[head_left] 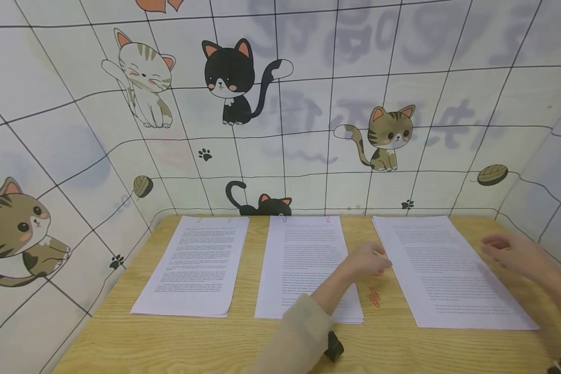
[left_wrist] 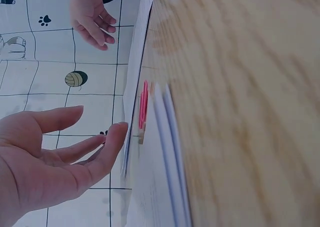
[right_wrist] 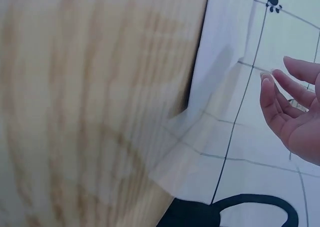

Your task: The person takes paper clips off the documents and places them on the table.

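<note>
My left hand [head_left: 369, 259] hovers at the left edge of the right paper stack [head_left: 449, 270], its fingers loosely bent. In the left wrist view the thumb and fingers of that hand [left_wrist: 65, 162] stand apart with nothing between them. A few red paper clips [head_left: 374, 297] lie on the table between the middle stack and the right stack. Beyond the right stack's right edge is my right hand [head_left: 511, 252], held above the table. The right wrist view shows this hand [right_wrist: 295, 112] with relaxed, slightly curved fingers, holding nothing.
On the wooden table [head_left: 191, 343], the middle paper stack [head_left: 308, 275] bears two reddish clips at its top edge. The left paper stack [head_left: 191, 270] has two pale yellowish clips on top. Behind the table hangs a cat-patterned cloth [head_left: 308, 156], with more at both sides.
</note>
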A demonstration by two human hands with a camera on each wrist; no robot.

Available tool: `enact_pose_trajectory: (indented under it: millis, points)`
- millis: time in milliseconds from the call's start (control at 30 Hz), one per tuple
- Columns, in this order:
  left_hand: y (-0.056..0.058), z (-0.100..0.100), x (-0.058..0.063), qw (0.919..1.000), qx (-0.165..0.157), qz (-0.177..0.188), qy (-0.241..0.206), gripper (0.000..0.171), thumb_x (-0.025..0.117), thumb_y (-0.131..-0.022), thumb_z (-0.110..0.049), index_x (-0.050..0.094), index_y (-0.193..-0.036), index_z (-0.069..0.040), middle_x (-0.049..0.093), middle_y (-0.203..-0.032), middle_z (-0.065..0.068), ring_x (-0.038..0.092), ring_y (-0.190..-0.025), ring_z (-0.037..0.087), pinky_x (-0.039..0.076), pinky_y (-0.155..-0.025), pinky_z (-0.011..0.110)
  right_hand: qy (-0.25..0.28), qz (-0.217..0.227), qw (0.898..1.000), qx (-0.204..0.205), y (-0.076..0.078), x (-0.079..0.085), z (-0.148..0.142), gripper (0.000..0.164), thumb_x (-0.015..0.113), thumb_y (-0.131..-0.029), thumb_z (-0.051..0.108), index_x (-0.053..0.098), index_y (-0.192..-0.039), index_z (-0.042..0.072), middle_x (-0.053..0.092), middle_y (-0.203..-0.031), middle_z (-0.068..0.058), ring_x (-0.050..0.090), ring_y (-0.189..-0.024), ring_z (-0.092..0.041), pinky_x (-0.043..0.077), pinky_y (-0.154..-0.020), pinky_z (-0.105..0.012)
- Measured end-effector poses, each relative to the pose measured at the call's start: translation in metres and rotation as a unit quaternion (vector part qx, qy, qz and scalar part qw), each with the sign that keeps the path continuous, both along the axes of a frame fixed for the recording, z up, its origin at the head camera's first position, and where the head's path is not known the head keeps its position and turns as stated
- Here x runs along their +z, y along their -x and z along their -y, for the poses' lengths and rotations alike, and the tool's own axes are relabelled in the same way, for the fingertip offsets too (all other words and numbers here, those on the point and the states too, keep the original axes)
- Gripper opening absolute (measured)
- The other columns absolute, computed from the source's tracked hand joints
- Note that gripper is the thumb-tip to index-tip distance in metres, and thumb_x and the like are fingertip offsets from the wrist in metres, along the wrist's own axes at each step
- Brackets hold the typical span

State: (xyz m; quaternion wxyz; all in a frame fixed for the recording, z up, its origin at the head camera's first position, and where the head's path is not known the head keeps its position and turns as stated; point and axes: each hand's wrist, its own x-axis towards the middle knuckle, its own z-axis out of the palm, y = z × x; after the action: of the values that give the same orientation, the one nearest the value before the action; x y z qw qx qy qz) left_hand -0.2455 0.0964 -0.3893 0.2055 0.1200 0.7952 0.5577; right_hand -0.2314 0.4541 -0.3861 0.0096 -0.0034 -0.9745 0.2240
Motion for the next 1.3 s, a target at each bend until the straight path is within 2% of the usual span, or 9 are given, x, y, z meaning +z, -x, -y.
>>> enact_pose_trajectory:
  millis: [133, 333, 500, 667, 933, 1067, 1300]
  points:
    - [0.001, 0.007, 0.001, 0.9998, 0.002, -0.021, 0.007, 0.032, 0.071, -0.090, -0.009, 0.066, -0.121, 0.000, 0.069, -0.096, 0.004, 0.070, -0.084, 0.021, 0.053, -0.074, 0.026, 0.013, -0.023, 0.999, 0.018, -0.003, 0.006, 0.015, 0.051, 0.052, -0.106, 0.027, 0.046, -0.127, -0.020, 0.055, -0.117, -0.043, 0.068, -0.083, -0.038, 0.055, -0.064, -0.037]
    - [0.002, 0.018, 0.001, 0.9993, 0.012, -0.035, 0.009, 0.031, 0.072, -0.089, -0.008, 0.068, -0.118, -0.002, 0.071, -0.098, 0.004, 0.070, -0.083, 0.022, 0.054, -0.074, 0.027, 0.033, -0.049, 0.997, 0.042, -0.002, 0.011, 0.038, 0.047, 0.055, -0.105, 0.023, 0.051, -0.127, -0.018, 0.061, -0.114, -0.038, 0.069, -0.085, -0.035, 0.053, -0.061, -0.026]
    - [0.003, 0.031, 0.002, 0.9990, 0.003, -0.043, -0.009, 0.032, 0.071, -0.089, -0.006, 0.067, -0.119, 0.001, 0.071, -0.099, 0.006, 0.070, -0.082, 0.023, 0.056, -0.075, 0.029, 0.048, -0.063, 0.995, 0.067, 0.000, 0.017, 0.054, 0.042, 0.058, -0.104, 0.018, 0.053, -0.127, -0.017, 0.063, -0.113, -0.035, 0.070, -0.084, -0.030, 0.054, -0.061, -0.027]
    - [0.003, 0.044, 0.006, 0.9981, -0.004, -0.061, -0.001, 0.033, 0.068, -0.091, -0.009, 0.065, -0.122, 0.001, 0.070, -0.104, 0.007, 0.070, -0.084, 0.021, 0.055, -0.074, 0.025, 0.061, -0.074, 0.993, 0.065, -0.002, 0.018, 0.071, 0.041, 0.059, -0.104, 0.021, 0.055, -0.127, -0.013, 0.065, -0.114, -0.032, 0.069, -0.079, -0.020, 0.054, -0.062, -0.028]
    - [0.004, 0.067, 0.010, 0.9966, -0.001, -0.083, 0.005, 0.032, 0.069, -0.092, -0.010, 0.065, -0.122, 0.000, 0.068, -0.105, 0.006, 0.069, -0.090, 0.022, 0.055, -0.074, 0.026, 0.066, -0.067, 0.994, 0.048, 0.000, 0.019, 0.100, 0.042, 0.060, -0.104, 0.023, 0.055, -0.129, -0.010, 0.063, -0.117, -0.031, 0.067, -0.094, -0.037, 0.054, -0.065, -0.026]
    - [0.006, 0.079, 0.010, 0.9957, 0.003, -0.092, 0.009, 0.032, 0.069, -0.093, -0.010, 0.065, -0.122, 0.001, 0.068, -0.105, 0.007, 0.068, -0.089, 0.020, 0.056, -0.074, 0.027, 0.078, -0.064, 0.993, 0.063, 0.000, 0.021, 0.114, 0.045, 0.059, -0.104, 0.027, 0.055, -0.131, -0.008, 0.063, -0.118, -0.029, 0.067, -0.095, -0.036, 0.055, -0.067, -0.027]
    - [0.012, 0.101, 0.009, 0.9933, 0.018, -0.108, 0.038, 0.030, 0.068, -0.095, -0.013, 0.065, -0.123, 0.000, 0.067, -0.107, 0.008, 0.070, -0.093, 0.028, 0.056, -0.074, 0.029, 0.117, -0.064, 0.987, 0.089, -0.002, 0.030, 0.142, 0.044, 0.059, -0.104, 0.029, 0.055, -0.132, -0.004, 0.065, -0.119, -0.024, 0.067, -0.095, -0.033, 0.056, -0.071, -0.028]
